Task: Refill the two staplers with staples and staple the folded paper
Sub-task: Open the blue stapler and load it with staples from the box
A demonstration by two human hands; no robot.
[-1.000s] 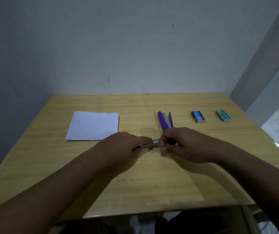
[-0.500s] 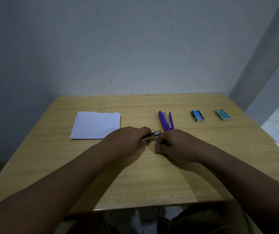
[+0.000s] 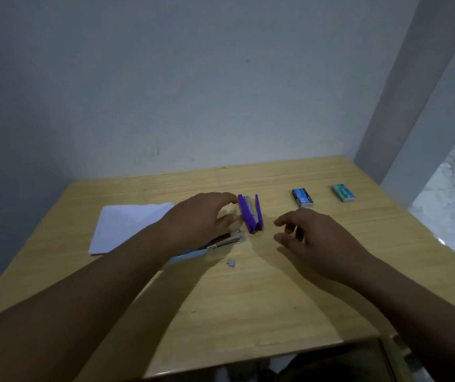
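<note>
Spanning the wooden worktop (image 3: 248, 299): folded paper (image 3: 127, 227) far left, two staple boxes (image 3: 302, 197) (image 3: 343, 192) far right. Left hand (image 3: 201, 219), fingers spread, flanks the opened purple stapler (image 3: 251, 216); the light-blue stapler (image 3: 209, 246) lies under its wrist. Right hand (image 3: 317, 241) hovers empty beside a loose staple strip (image 3: 231, 262)

The left forearm (image 3: 127, 260) hides most of the light-blue stapler (image 3: 193, 253) (only its metal front shows); box labels are unreadable.
</note>
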